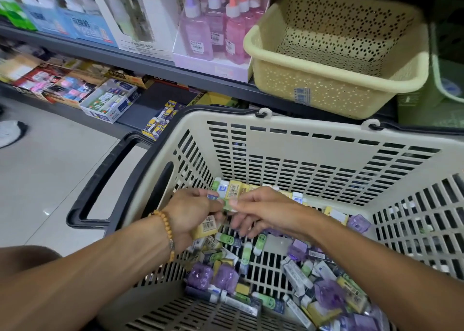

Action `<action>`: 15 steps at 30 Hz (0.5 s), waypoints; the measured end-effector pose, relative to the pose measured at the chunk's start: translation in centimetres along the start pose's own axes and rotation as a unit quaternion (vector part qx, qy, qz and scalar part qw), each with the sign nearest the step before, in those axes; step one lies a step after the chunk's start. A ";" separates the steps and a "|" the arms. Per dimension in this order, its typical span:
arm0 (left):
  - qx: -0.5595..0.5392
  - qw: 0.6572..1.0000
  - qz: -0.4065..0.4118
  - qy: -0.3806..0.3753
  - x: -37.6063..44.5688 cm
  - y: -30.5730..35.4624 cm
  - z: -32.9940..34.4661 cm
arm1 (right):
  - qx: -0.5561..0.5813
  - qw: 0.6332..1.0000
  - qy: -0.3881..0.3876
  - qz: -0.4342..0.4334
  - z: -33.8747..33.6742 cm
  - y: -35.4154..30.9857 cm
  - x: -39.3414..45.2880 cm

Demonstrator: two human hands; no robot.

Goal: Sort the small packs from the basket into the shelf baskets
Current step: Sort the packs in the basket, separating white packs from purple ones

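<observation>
Green pack (227,203) pinched between both hands, over basket (276,135).

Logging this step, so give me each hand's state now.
Left hand: closed on several small packs, yellow and green among them.
Right hand: fingers pinching the small green pack at the left hand's fingertips.

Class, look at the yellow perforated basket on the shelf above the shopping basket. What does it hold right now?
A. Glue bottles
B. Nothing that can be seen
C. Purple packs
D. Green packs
B: the yellow perforated basket shows only its bare holed floor and walls, while the small packs lie in the shopping basket below.
</observation>
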State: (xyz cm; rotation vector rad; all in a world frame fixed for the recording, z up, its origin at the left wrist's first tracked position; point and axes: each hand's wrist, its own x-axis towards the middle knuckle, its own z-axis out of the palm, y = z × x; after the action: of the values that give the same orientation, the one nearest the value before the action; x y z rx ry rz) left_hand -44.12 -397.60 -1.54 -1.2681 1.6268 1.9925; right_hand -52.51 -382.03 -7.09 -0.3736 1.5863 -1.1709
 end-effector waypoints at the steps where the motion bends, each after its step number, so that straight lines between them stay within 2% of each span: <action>1: 0.005 1.000 -0.003 -0.011 0.1 0.1 0.2 | 0.027 0.999 -0.018 0.002 0.1 0.0 -0.2; 3: 0.022 0.999 -0.017 -0.034 0.3 0.1 0.5 | 0.085 0.996 0.005 0.003 -0.2 0.2 -0.3; 5: 0.025 0.996 -0.054 -0.059 0.4 0.0 0.7 | 0.112 0.990 0.079 0.014 -1.5 0.6 -0.4; 7: -0.005 0.993 -0.091 -0.079 0.2 -0.1 0.6 | 0.054 0.986 0.156 0.034 -3.0 1.1 -0.5; 9: -0.055 0.988 -0.114 -0.093 0.0 0.0 0.6 | -0.028 0.978 0.199 0.051 -4.1 1.4 -0.2; 11: -0.077 0.982 -0.134 -0.107 0.0 0.0 0.6 | -0.053 0.975 0.210 0.057 -4.6 1.5 0.2; 15: -0.019 0.981 -0.129 -0.141 -0.2 -0.3 1.0 | -0.038 0.978 0.194 0.066 -4.9 1.1 1.3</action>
State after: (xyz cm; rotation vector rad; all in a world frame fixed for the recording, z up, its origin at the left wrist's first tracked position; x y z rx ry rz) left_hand -44.24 -396.53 -1.64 -1.0858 1.2310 1.9450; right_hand -56.94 -380.13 -9.03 -0.0868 1.9662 -1.1276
